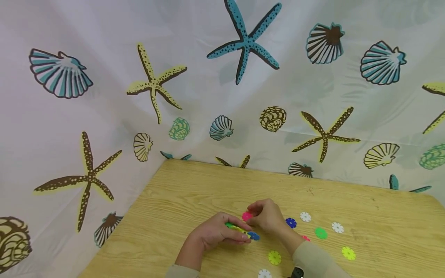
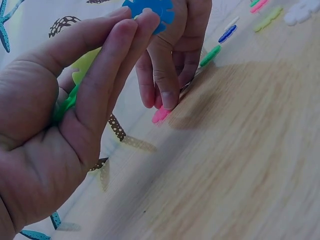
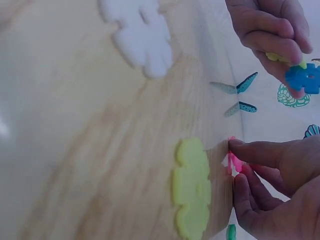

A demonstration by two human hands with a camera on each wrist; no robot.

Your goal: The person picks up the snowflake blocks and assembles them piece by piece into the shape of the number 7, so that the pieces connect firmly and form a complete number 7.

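In the head view my left hand (image 1: 220, 231) holds a short chain of notched plastic snowflake discs between thumb and fingers. Green, yellow and blue pieces show in it, and the blue disc (image 1: 254, 236) sticks out past the fingertips. Part of the chain is hidden inside the palm. Just right of it, my right hand (image 1: 270, 217) reaches down to the table and pinches a pink disc (image 1: 247, 216) at its edges. From the right wrist, thumb and fingers lie on either side of this pink disc (image 3: 234, 159), low at the tabletop.
Loose discs lie on the wooden table (image 1: 180, 193) around my right forearm: a dark blue disc (image 1: 291, 222), a green disc (image 1: 321, 233), yellow discs (image 1: 274, 257) and several white ones (image 1: 305, 217). Another pink disc (image 1: 306, 238) is partly behind the sleeve. A shell-printed curtain (image 1: 194, 96) borders the table.
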